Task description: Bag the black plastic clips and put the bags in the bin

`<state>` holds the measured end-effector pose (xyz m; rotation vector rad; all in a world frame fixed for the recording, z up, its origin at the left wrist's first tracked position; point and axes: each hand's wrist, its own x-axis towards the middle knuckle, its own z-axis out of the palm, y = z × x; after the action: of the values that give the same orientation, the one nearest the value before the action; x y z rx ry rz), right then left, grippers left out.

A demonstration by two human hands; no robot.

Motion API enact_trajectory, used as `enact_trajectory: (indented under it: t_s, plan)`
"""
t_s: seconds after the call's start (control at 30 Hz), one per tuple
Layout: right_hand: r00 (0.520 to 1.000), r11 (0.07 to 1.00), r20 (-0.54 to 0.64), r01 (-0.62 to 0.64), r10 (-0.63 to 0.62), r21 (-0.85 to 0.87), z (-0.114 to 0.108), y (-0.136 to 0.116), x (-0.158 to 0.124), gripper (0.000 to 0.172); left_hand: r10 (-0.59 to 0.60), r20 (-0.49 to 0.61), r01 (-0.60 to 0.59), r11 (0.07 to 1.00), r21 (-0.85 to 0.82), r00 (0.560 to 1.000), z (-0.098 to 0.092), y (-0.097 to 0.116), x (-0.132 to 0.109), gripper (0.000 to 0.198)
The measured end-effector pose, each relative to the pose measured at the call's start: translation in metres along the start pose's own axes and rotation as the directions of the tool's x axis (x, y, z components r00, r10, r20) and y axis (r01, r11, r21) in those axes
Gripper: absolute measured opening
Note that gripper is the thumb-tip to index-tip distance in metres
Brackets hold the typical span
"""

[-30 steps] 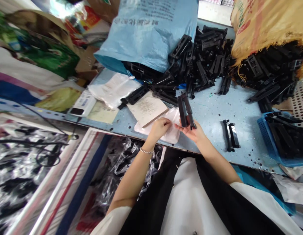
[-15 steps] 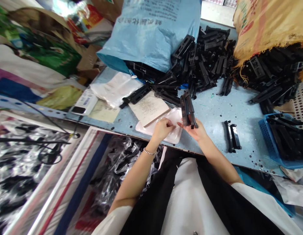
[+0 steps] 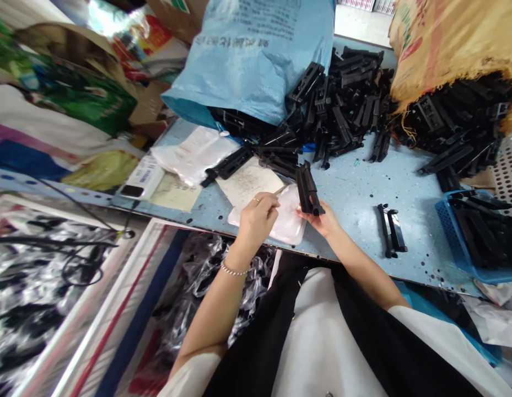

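My right hand (image 3: 324, 220) is closed around the lower end of a black plastic part (image 3: 307, 190), long and narrow, held upright and slightly tilted. My left hand (image 3: 258, 218) is to its left, fingers curled together over the near edge of a pale board (image 3: 249, 184) with many tiny specks on it. Whatever those fingers hold, if anything, is hidden. Beneath both hands lies a stack of clear plastic bags (image 3: 289, 218). Two black parts (image 3: 391, 230) lie side by side on the blue table to the right.
Black parts spill from a blue sack (image 3: 247, 60) and a yellow sack (image 3: 458, 49) at the back. A blue basket (image 3: 458, 237) with more parts stands at right. A white bag (image 3: 193, 151) and a boxed device (image 3: 142, 176) lie at left.
My left hand has drawn away from my right hand, leftward to the board's near edge. My right hand, still holding the black part, has shifted slightly left.
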<state>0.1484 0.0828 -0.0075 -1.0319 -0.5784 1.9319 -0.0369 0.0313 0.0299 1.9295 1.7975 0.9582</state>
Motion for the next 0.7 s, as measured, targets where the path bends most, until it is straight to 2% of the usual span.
enact_trajectory:
  t_s: [0.07,0.13,0.2,0.27,0.33,0.4,0.47,0.5,0.53,0.63,0.7]
  plan:
    - [1.0,1.0,-0.005,0.014,-0.014,0.005,-0.001,0.001,0.0,0.037,0.092,0.083,-0.105,0.98,0.171,0.992,-0.008,-0.003,0.0,0.026]
    - [1.0,1.0,0.005,0.03,-0.03,0.008,-0.006,-0.002,-0.008,0.033,0.084,0.17,-0.126,0.959,0.254,0.982,-0.007,-0.008,0.002,0.034]
    - [0.999,1.0,0.035,-0.012,0.011,0.02,-0.016,-0.004,-0.022,0.029,0.058,0.185,-0.097,0.972,0.213,0.981,-0.001,-0.015,0.006,0.045]
    - [0.986,0.988,0.084,-0.149,0.145,0.039,-0.031,-0.004,-0.041,0.024,0.033,0.167,-0.051,0.993,0.105,0.985,0.004,-0.02,0.008,0.053]
    - [0.932,0.939,0.153,-0.339,0.328,0.052,-0.045,0.001,-0.058,0.018,0.004,0.171,-0.005,1.0,0.004,0.985,0.005,-0.02,0.007,0.056]
    - [0.845,0.865,0.238,-0.501,0.478,0.039,-0.053,0.009,-0.067,0.016,0.001,0.189,0.011,0.998,-0.059,0.982,0.003,-0.013,0.002,0.058]
    - [0.791,0.829,0.292,-0.56,0.538,-0.01,-0.052,0.019,-0.065,0.019,0.047,0.201,-0.026,0.994,-0.106,0.978,0.001,0.001,-0.009,0.059]
    - [0.805,0.845,0.281,-0.532,0.522,-0.046,-0.049,0.024,-0.062,0.02,0.092,0.212,-0.063,0.988,-0.137,0.973,0.001,0.011,-0.017,0.06]
    - [0.846,0.879,0.246,-0.469,0.474,-0.081,-0.045,0.028,-0.057,0.021,0.145,0.221,-0.106,0.978,-0.178,0.965,0.002,0.02,-0.027,0.062]
    - [0.973,0.962,0.084,-0.195,0.214,-0.19,-0.033,0.032,-0.045,0.02,0.286,0.213,-0.214,0.927,-0.307,0.934,0.011,0.045,-0.054,0.07]
    - [0.999,0.955,0.013,-0.033,0.039,-0.294,-0.028,0.029,-0.045,0.017,0.318,0.193,-0.242,0.911,-0.334,0.928,0.021,0.053,-0.065,0.074]
